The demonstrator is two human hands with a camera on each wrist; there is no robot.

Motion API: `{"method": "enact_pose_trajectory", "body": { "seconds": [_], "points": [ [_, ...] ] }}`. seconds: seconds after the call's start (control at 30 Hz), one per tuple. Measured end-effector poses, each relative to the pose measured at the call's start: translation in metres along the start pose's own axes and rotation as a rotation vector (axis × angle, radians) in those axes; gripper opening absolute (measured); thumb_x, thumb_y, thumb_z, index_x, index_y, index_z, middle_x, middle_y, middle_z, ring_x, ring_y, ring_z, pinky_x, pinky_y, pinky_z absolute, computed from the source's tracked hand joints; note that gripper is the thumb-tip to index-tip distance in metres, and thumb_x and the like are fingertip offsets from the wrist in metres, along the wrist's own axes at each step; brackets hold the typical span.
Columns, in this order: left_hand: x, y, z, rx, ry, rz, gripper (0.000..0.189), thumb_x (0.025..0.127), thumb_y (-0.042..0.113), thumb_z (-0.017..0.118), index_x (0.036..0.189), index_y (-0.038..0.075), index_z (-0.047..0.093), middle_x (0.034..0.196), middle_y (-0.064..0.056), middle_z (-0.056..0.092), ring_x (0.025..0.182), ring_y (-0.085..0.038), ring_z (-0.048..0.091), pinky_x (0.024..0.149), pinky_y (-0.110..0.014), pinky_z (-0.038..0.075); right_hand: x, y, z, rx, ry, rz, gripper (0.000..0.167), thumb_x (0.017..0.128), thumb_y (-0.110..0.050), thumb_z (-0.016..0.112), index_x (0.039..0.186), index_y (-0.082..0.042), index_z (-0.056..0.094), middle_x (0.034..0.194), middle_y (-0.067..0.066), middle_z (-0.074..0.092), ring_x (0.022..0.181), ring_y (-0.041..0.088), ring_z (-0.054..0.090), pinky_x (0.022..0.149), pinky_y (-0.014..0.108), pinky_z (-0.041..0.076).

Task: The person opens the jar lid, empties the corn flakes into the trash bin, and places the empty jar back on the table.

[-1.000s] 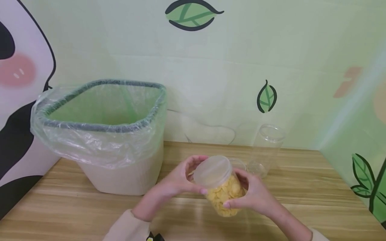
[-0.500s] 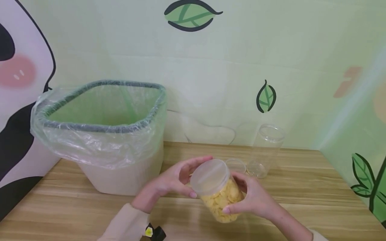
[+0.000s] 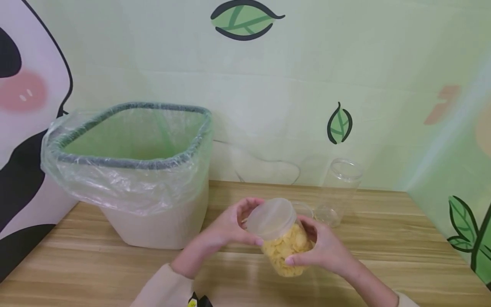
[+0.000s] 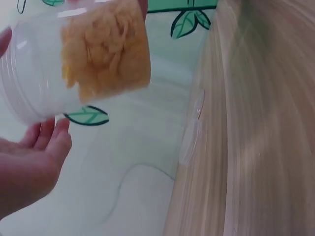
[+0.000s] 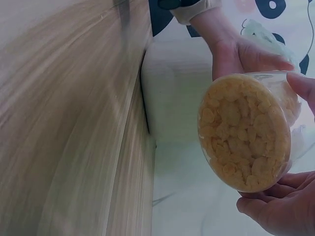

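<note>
A clear plastic jar (image 3: 287, 251) partly filled with yellow flakes is held tilted above the wooden table, its frosted lid (image 3: 271, 218) leaning toward the left. My right hand (image 3: 326, 247) grips the jar's body, thumb in front and fingers behind. My left hand (image 3: 234, 224) is curled about the lid, thumb at its near edge and fingers at the far side. In the left wrist view the flakes (image 4: 108, 51) are heaped toward the jar's base. From the right wrist, the flake-covered jar bottom (image 5: 243, 132) faces the camera.
A white bin (image 3: 157, 228) lined with a green-tinted bag (image 3: 126, 189) stands on the left. An uncapped clear jar (image 3: 339, 192) stands at the back right. Beside it, partly hidden, lies a clear round lid (image 3: 303, 209). A patterned wall closes the table's back.
Half a second ago the jar sat a little lower and left, with the left hand's fingers loosened from the lid. Now both jar and lid are raised slightly and the left fingers are round the lid.
</note>
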State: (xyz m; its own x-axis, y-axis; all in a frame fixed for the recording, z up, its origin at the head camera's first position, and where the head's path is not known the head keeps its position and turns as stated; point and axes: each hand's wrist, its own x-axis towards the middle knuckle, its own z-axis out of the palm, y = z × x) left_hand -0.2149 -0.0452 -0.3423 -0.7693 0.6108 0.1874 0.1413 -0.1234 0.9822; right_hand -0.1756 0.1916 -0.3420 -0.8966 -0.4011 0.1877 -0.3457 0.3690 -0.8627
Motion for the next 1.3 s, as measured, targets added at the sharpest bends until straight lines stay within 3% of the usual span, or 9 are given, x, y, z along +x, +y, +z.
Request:
{"method": "enact_pose_trajectory", "body": {
  "seconds": [0.13, 0.33, 0.43, 0.63, 0.8, 1.1, 1.3],
  "points": [
    [0.0, 0.002, 0.007, -0.001, 0.08, -0.045, 0.078, 0.062, 0.013, 0.082, 0.126, -0.001, 0.039, 0.122, -0.012, 0.046, 0.109, -0.021, 0.045, 0.092, -0.036, 0.041, 0.0, -0.001, -0.001, -0.005, 0.015, 0.012, 0.077, 0.061, -0.014, 0.083, 0.125, 0.008, 0.046, 0.116, 0.02, 0.057, 0.102, 0.028, 0.057, 0.083, 0.026, 0.046],
    [0.0, 0.003, 0.009, 0.013, 0.091, -0.063, 0.077, 0.065, 0.013, 0.08, 0.127, -0.001, 0.037, 0.124, -0.013, 0.045, 0.112, -0.023, 0.044, 0.097, -0.041, 0.037, -0.001, -0.001, -0.003, -0.001, 0.016, 0.021, 0.079, 0.061, -0.014, 0.083, 0.126, 0.009, 0.045, 0.117, 0.021, 0.056, 0.102, 0.028, 0.057, 0.083, 0.026, 0.047],
    [-0.001, 0.003, 0.006, 0.03, 0.035, -0.049, 0.084, 0.064, 0.016, 0.082, 0.132, -0.001, 0.034, 0.129, -0.014, 0.042, 0.115, -0.024, 0.042, 0.099, -0.042, 0.036, 0.0, 0.0, -0.002, 0.003, 0.011, 0.022, 0.078, 0.06, -0.014, 0.083, 0.125, 0.008, 0.045, 0.116, 0.021, 0.057, 0.101, 0.027, 0.058, 0.082, 0.025, 0.047],
    [-0.001, -0.003, -0.01, -0.003, -0.169, 0.061, 0.103, 0.064, 0.027, 0.083, 0.14, -0.004, 0.021, 0.143, -0.019, 0.029, 0.126, -0.023, 0.034, 0.103, -0.04, 0.032, 0.0, 0.001, 0.0, 0.006, -0.015, -0.005, 0.076, 0.059, -0.014, 0.083, 0.123, 0.007, 0.048, 0.114, 0.018, 0.058, 0.1, 0.027, 0.058, 0.083, 0.026, 0.047],
    [0.001, -0.01, -0.02, -0.061, -0.28, 0.128, 0.1, 0.068, 0.024, 0.08, 0.141, -0.005, 0.018, 0.147, -0.018, 0.023, 0.13, -0.017, 0.03, 0.105, -0.04, 0.029, -0.001, 0.001, 0.001, 0.019, -0.036, -0.028, 0.073, 0.06, -0.013, 0.083, 0.122, 0.005, 0.05, 0.112, 0.015, 0.059, 0.1, 0.025, 0.058, 0.084, 0.025, 0.047],
    [0.004, -0.009, -0.019, -0.103, -0.315, 0.108, 0.099, 0.067, 0.018, 0.081, 0.141, -0.004, 0.02, 0.145, -0.019, 0.027, 0.125, -0.02, 0.035, 0.099, -0.036, 0.037, -0.001, 0.003, 0.001, -0.001, -0.048, -0.061, 0.072, 0.059, -0.014, 0.083, 0.12, 0.006, 0.051, 0.109, 0.014, 0.061, 0.097, 0.018, 0.06, 0.082, 0.026, 0.048],
    [0.004, -0.009, -0.018, -0.091, -0.284, 0.099, 0.1, 0.063, 0.017, 0.083, 0.14, -0.004, 0.024, 0.143, -0.017, 0.032, 0.124, -0.018, 0.037, 0.099, -0.035, 0.037, -0.001, 0.003, 0.001, -0.003, -0.052, -0.071, 0.071, 0.059, -0.013, 0.083, 0.12, 0.007, 0.051, 0.108, 0.014, 0.061, 0.097, 0.019, 0.06, 0.082, 0.026, 0.048]
  ]
}}
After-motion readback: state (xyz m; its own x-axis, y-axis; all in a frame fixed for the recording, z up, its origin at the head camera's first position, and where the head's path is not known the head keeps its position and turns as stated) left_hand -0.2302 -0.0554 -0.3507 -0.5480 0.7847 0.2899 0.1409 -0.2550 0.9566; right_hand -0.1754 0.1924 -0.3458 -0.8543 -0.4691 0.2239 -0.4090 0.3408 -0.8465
